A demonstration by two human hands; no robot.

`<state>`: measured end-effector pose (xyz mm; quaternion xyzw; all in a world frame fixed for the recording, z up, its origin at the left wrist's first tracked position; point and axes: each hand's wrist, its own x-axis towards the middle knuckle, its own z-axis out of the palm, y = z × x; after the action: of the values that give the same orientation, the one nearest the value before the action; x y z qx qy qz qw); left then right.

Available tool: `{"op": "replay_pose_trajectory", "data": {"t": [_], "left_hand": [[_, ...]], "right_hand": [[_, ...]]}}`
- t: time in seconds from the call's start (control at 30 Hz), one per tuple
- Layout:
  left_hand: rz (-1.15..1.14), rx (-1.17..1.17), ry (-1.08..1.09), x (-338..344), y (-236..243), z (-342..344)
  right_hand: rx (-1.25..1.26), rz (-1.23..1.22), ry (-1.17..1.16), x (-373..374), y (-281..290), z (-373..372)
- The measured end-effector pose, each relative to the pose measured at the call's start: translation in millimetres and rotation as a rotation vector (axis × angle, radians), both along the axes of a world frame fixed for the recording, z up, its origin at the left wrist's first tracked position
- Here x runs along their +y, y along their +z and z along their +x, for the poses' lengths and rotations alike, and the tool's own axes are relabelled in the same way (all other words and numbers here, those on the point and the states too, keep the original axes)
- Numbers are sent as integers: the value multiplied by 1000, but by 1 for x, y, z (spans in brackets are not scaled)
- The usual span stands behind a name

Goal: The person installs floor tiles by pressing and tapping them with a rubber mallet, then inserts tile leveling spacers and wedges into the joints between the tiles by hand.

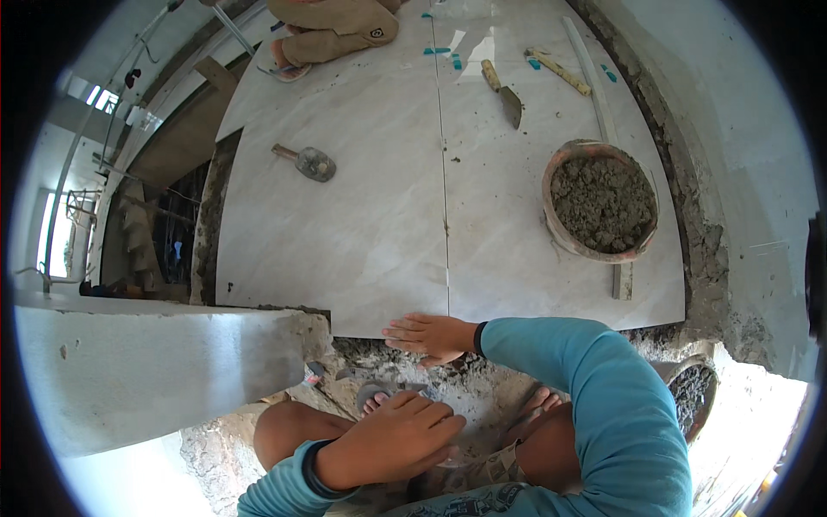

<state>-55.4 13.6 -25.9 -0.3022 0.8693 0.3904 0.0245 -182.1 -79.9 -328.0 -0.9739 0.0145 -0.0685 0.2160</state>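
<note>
My right hand (424, 337) lies with fingers stretched out across the near edge of a large pale marbled floor tile (345, 233), by the seam with the neighbouring tile (508, 276). Close to my body, over my knees, my left hand (394, 441) is closed with its fingers curled. Whatever it may hold is hidden. Grey mortar (482, 369) shows below the tile edge, near my bare feet. Farther off on the tiles rest a mallet (314, 164) with a grey head and a pointed trowel (510, 103) with a wooden handle.
A bucket of mortar (558, 226) stands at the right over a long straight bar (622, 283). Another bucket (708, 405) is at lower right. A yellowish stick (560, 71) and teal pieces lie far right. A white wall end (172, 362) borders the left. Another person's trousered leg (340, 39) is at the top.
</note>
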Motion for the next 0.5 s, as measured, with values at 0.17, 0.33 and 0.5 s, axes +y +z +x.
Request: {"op": "replay_pose_trajectory", "data": {"t": [0.17, 0.33, 0.5], "left_hand": [[-140, -51, 48, -7, -4, 11], [-45, 24, 67, -10, 15, 21], [6, -20, 60, -15, 14, 27]], "right_hand": [[122, 10, 10, -6, -5, -2], [-23, -38, -114, 6, -5, -14], [191, -124, -128, 15, 1, -31]]}}
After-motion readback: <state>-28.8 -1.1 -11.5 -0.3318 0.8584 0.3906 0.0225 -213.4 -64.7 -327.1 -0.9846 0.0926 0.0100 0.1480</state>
